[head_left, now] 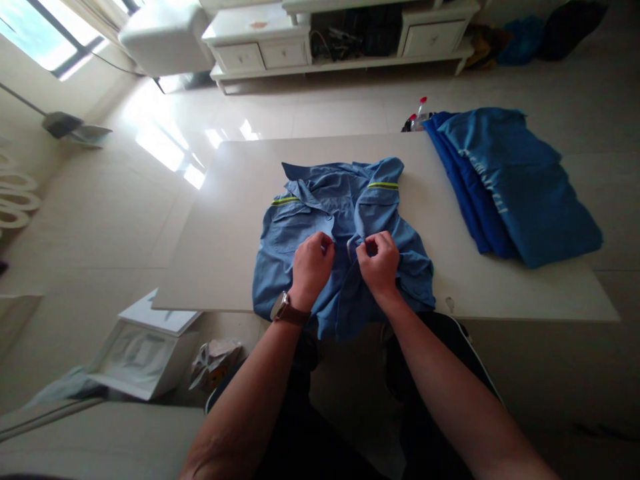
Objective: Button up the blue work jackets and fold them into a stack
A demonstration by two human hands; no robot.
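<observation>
A light blue work shirt (pixel 287 230) with yellow-green stripes lies front side up on the white table (pixel 215 220), its collar toward the far side and its front parted. My left hand (pixel 313 263), with a brown-strapped watch (pixel 289 311) on the wrist, pinches one front edge of the shirt. On the opposite front edge, my right hand (pixel 379 261) is closed in a pinch too. Between the two hands the inner fabric shows. The shirt's lower part hangs over the near table edge.
Folded blue garments (pixel 525 193) lie stacked at the table's right. Behind them stand bottles with red caps (pixel 419 119). A white cabinet (pixel 260 57) is at the back. Beyond the table's left near corner are a white box (pixel 145 347) and a crumpled bag (pixel 216 363).
</observation>
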